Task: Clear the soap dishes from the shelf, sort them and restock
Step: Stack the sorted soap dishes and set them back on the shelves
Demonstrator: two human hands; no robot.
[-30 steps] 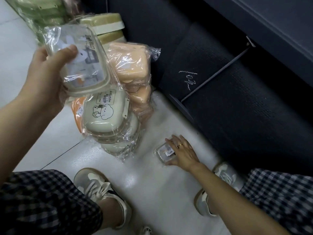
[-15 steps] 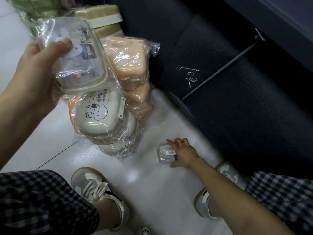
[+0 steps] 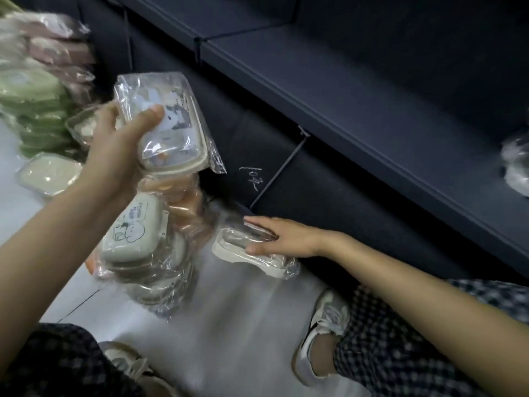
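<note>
Both hands in view. L hand (image 3: 114, 156) is raised, thumb and fingers curled round a clear-lidded soap dish (image 3: 169, 130) in a plastic wrapper; we see a cartoon print under the lid and a cream base along its lower edge. R hand (image 3: 282, 239) is low at the floor (image 3: 229, 325), fingers straight over the top and thumb against the side of a second wrapped dish (image 3: 249, 250), white base w/ clear lid, lying at the foot of the dark shelf unit (image 3: 357, 90). Below the L hand, between the two hands, we note a wrapped stack topped by a cream dish with a bear drawing (image 3: 133, 232); orange wrapped dishes (image 3: 183, 196) sit just behind it. Beyond the L hand: green dishes (image 3: 34, 110), blurred, and a beige dish (image 3: 48, 174) on the floor. Chalk marks (image 3: 250, 177) on the shelf base lie above the R hand. Far beyond the R hand, a wrapped item (image 3: 515, 164) rests on the shelf; kind unclear.
</note>
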